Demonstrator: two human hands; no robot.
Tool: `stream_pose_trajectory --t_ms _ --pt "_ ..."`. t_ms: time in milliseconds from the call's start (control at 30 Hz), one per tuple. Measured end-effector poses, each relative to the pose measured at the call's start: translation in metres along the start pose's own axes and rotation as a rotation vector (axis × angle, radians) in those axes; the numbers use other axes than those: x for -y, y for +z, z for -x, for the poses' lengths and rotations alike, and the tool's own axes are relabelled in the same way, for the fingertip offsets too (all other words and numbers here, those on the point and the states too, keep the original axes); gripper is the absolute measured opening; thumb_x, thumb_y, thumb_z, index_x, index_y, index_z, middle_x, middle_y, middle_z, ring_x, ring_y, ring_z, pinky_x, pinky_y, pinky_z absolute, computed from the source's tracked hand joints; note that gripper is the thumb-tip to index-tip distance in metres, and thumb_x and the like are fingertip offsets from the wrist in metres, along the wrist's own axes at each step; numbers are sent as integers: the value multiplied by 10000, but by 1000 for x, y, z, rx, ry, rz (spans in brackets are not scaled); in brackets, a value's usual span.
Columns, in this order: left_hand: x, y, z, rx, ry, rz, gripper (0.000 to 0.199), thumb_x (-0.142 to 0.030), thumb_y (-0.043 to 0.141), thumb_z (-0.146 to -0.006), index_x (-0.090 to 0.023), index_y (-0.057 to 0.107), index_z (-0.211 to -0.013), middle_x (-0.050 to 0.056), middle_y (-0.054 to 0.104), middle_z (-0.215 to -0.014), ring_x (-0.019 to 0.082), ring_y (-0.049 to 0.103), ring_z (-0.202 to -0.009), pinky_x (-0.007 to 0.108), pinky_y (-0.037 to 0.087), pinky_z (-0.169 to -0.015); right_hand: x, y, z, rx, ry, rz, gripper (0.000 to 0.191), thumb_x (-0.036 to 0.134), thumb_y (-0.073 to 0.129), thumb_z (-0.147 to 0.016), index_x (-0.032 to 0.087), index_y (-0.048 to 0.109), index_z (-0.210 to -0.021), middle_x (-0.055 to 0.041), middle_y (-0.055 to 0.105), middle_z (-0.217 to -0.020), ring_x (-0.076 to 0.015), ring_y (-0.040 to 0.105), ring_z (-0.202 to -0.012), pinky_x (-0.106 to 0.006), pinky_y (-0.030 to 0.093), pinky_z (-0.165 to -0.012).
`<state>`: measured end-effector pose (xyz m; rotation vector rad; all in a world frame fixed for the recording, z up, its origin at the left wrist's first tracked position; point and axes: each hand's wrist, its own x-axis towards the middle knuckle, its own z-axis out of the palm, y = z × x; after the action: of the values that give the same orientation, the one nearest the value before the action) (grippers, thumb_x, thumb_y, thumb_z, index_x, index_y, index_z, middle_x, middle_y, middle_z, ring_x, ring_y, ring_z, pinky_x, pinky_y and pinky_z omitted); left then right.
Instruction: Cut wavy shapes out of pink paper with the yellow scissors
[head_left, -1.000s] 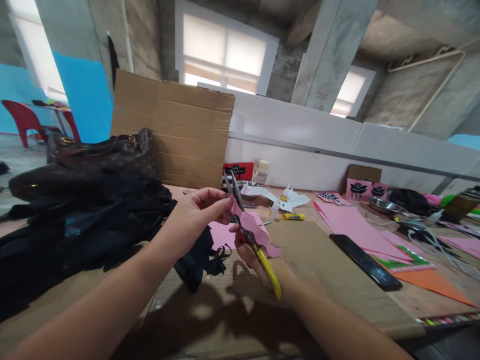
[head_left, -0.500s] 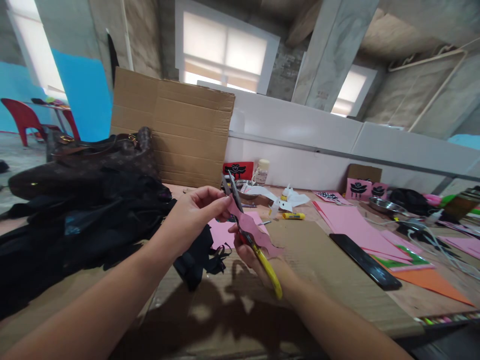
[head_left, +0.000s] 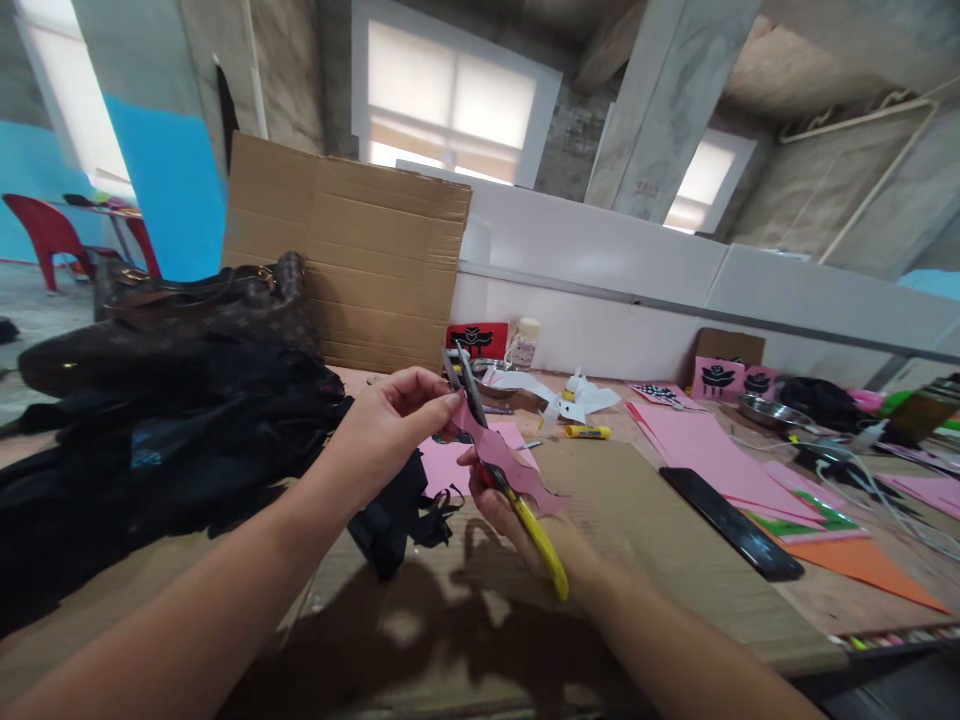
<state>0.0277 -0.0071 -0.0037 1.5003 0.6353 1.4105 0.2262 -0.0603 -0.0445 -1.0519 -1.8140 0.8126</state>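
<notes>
My left hand [head_left: 409,410] pinches the upper end of a wavy pink paper strip [head_left: 504,462] between thumb and fingers. In my right hand [head_left: 499,505] are scissors with yellow and red handles [head_left: 541,545], their blades pointing up and away, slightly apart, beside the strip. The strip lies along the blades and hangs over toward my right wrist. Behind and below the hands a pink sheet [head_left: 442,466] rests on the table. Black scraps [head_left: 386,520] lie just left of my right hand.
A dark bag [head_left: 180,330] and black cloth [head_left: 172,440] fill the left side. Cardboard [head_left: 375,260] stands behind. Right of the hands are a glue stick [head_left: 587,432], a black phone [head_left: 731,522], pink sheets [head_left: 720,460] and cables. Farther back is a white paper figure [head_left: 577,400].
My left hand and the scissors have shifted very slightly. Both hands keep the same hold on the strip and scissors.
</notes>
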Motion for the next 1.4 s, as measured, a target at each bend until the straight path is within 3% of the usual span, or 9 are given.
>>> stream_pose_trajectory --t_ms 133,467,633,900,1233,1400 --pt "-2 0 1 4 -2 -3 218 -365 849 -796 -229 687 -746 -18 710 -692 142 668 -656 260 552 -679 0 1 -1 36 13 9 567 844 667 -820 312 749 -998 -114 771 -1038 -361 713 -1096 -529 618 -955" --pt "-3 -1 0 4 -15 -3 213 -336 864 -767 -224 684 -747 -12 717 -687 154 676 -653 272 561 -672 -11 1 2 -60 -25 113 505 708 651 -920 282 713 -1184 -120 756 -1206 -348 682 -1190 -505 634 -975" --pt "-2 -1 0 9 -18 10 224 -340 872 -761 -219 684 -751 -23 716 -689 139 676 -646 254 548 -664 -8 4 -2 -53 -66 146 558 753 602 -923 271 709 -1183 -108 748 -1129 -319 694 -1099 -499 615 -998" --pt "4 -1 0 5 -24 48 232 -376 877 -768 -216 709 -770 -23 725 -731 135 676 -667 261 537 -673 0 5 -5 -30 -96 146 630 769 549 -946 283 704 -1316 -113 764 -1134 -314 717 -1040 -416 654 -772" --pt "6 -2 -1 16 -48 75 254 -396 875 -779 -215 698 -778 -19 728 -704 135 660 -672 259 524 -679 -5 6 -3 -32 -66 162 779 905 453 -914 281 695 -1312 -132 753 -1176 -330 736 -1093 -519 626 -1005" --pt "6 -3 -1 30 -39 76 263 -392 891 -774 -216 694 -769 -26 717 -681 129 654 -651 248 526 -670 -1 3 -1 -37 -73 186 726 854 493 -932 279 685 -1332 -127 758 -1137 -323 738 -1085 -507 622 -1027"
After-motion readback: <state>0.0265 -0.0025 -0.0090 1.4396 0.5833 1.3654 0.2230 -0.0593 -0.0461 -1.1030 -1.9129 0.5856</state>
